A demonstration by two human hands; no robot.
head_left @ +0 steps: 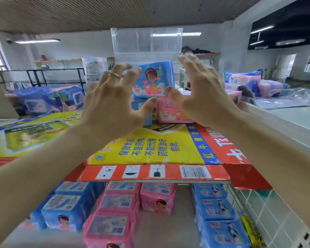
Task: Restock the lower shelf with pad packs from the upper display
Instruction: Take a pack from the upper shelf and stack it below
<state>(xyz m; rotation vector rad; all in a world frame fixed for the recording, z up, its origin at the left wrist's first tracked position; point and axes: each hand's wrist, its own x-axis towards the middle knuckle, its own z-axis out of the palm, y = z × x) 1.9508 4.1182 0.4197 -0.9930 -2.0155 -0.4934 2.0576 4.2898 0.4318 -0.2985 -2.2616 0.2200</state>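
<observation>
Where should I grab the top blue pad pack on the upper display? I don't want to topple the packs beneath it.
Grip the blue pad pack by its short left and right ends, coming from the front with left hand and right hand. It stands on edge atop others, ends apparently exposed.

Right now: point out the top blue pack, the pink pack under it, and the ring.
Top blue pack (151, 81), head view: middle of its printed front face.
Pink pack (170, 111), head view: front face, below the blue one.
Ring (114, 75), head view: band on a left-hand finger.
</observation>
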